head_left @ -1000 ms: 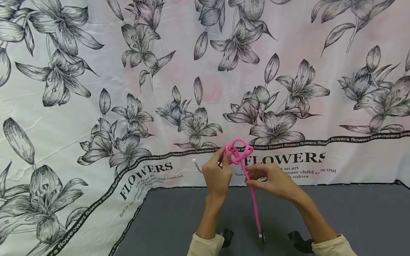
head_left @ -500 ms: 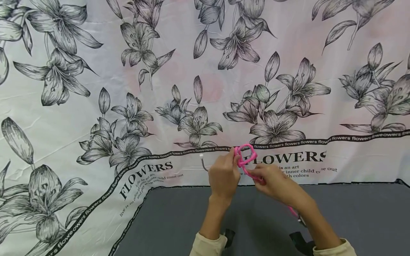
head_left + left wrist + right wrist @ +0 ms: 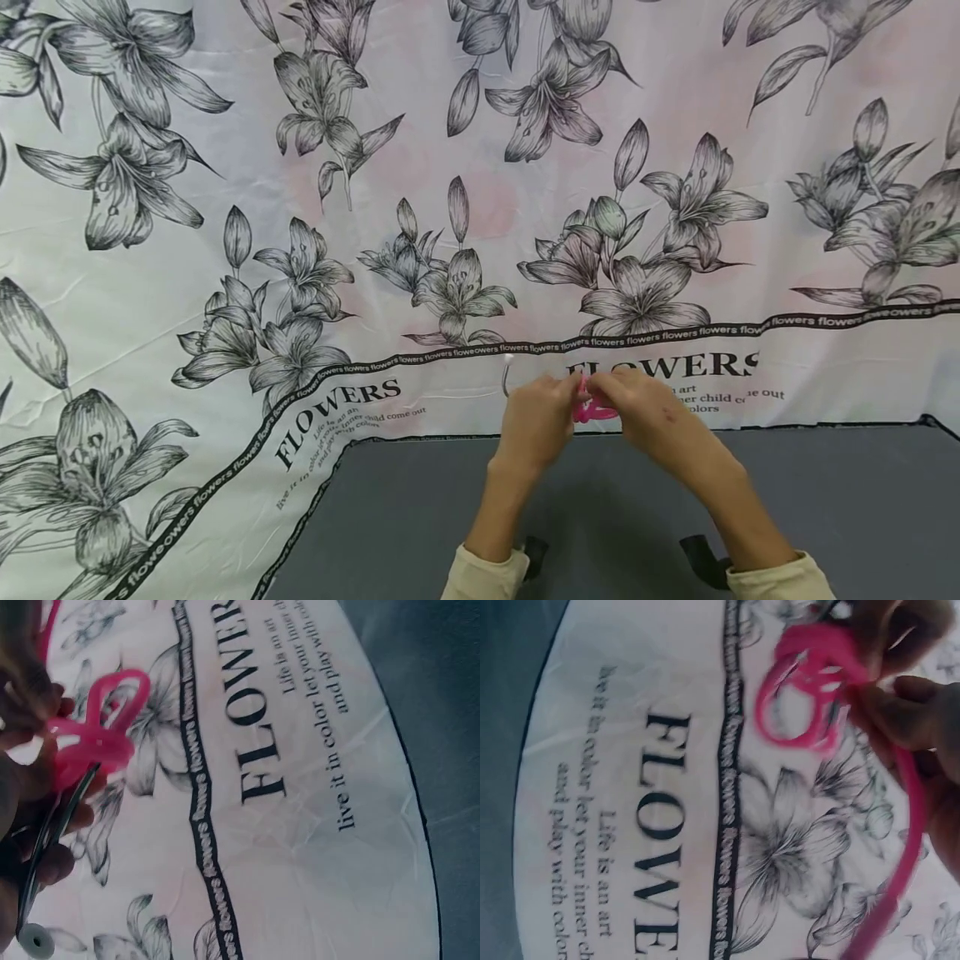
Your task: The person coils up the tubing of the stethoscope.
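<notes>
Head view shows my left hand [image 3: 534, 417] and right hand [image 3: 647, 410] pinching the pink pipe cleaner [image 3: 588, 408] loops above the floral cloth [image 3: 225, 167]; I judge it light, bendable, best gripped at the twisted centre.

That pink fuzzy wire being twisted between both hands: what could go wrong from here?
The pink wire is already bent into several small loops, so one more twist could flatten or tangle them. The left hand also holds a thin grey rod with a white tip; it might slip out while the fingers work. The right hand grips close to the loops and its long loose tail could snag.
</notes>
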Tool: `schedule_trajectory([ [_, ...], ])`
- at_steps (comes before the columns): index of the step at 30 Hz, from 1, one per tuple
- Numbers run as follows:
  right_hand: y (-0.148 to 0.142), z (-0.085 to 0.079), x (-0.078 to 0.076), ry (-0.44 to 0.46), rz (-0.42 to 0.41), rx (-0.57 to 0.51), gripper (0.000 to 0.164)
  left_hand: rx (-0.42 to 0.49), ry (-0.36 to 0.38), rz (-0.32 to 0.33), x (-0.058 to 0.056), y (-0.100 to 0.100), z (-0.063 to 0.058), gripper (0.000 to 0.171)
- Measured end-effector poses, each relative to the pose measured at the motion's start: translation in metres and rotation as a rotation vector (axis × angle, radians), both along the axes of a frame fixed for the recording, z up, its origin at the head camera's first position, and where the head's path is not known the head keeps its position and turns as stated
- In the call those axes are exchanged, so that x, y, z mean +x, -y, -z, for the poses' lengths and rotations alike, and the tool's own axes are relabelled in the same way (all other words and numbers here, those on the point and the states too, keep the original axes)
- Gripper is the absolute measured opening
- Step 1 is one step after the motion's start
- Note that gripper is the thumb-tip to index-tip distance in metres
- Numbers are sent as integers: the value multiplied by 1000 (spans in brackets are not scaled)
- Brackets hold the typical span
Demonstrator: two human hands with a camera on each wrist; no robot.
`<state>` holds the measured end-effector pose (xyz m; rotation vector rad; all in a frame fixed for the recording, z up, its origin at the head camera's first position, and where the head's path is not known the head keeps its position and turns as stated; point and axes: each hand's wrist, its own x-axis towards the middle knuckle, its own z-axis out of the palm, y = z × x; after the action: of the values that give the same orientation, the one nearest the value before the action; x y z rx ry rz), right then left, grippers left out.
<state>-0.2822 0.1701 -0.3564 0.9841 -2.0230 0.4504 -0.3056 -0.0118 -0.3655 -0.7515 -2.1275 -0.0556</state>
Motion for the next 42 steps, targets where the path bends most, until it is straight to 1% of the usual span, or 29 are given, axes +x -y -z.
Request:
schedule_trajectory([
  [2, -2, 1, -4, -73, -3, -11, 32, 9, 36, 49, 1, 3, -2, 14],
  [4, -5, 1, -8, -115, -18, -17, 32, 10, 78, 113, 2, 5, -5, 14],
  [6, -7, 0, -10, -133, -34, -17, 33, 12, 133, 189, 2, 7, -7, 15],
  [8, -9, 0, -12, -131, -52, -22, 35, 16, 182, 257, 1, 9, -8, 18],
  [11, -12, 0, -14, -130, -77, -41, 32, 40, 240, 342, 1, 12, -11, 23],
  [12, -12, 1, -14, -135, -91, -50, 30, 49, 250, 364, 1, 13, -11, 24],
  [15, -15, 1, -17, -165, -121, -81, 13, 71, 272, 426, 1, 15, -13, 26],
  [16, -16, 1, -17, -175, -129, -95, 15, 73, 272, 444, 0, 15, -13, 26],
  [19, -20, 0, -20, -175, -137, -139, 32, 81, 281, 494, 0, 16, -14, 24],
  [20, -21, 0, -21, -164, -143, -151, 32, 87, 293, 505, 1, 16, -14, 23],
  [21, -23, 1, -22, -137, -151, -165, 31, 94, 303, 517, 1, 16, -15, 22],
  [22, -25, 2, -23, -104, -160, -178, 25, 103, 319, 527, 1, 17, -15, 21],
  [24, -29, 5, -25, -30, -179, -202, 10, 127, 358, 547, 2, 17, -15, 20],
  [25, -31, 7, -25, 10, -188, -214, 11, 138, 377, 555, 2, 18, -15, 20],
  [28, -36, 11, -26, 114, -176, -231, 30, 182, 431, 574, 2, 18, -14, 22],
  [29, -38, 13, -27, 141, -165, -226, 33, 202, 443, 573, 2, 19, -14, 23],
  [32, -43, 16, -26, 243, -102, -177, 30, 301, 466, 563, 3, 22, -13, 25],
  [34, -46, 16, -25, 346, -88, -151, 29, 384, 459, 559, 2, 24, -14, 26],
  [36, -47, 17, -24, 452, -95, -135, 25, 477, 436, 559, 1, 27, -14, 27],
  [37, -46, 17, -24, 500, -112, -133, 22, 519, 412, 554, 0, 27, -14, 26],
  [39, -42, 17, -25, 553, -169, -133, 19, 589, 361, 534, -2, 28, -13, 25],
  [42, -33, 18, -25, 622, -245, -153, 26, 648, 275, 484, -5, 27, -12, 25],
])
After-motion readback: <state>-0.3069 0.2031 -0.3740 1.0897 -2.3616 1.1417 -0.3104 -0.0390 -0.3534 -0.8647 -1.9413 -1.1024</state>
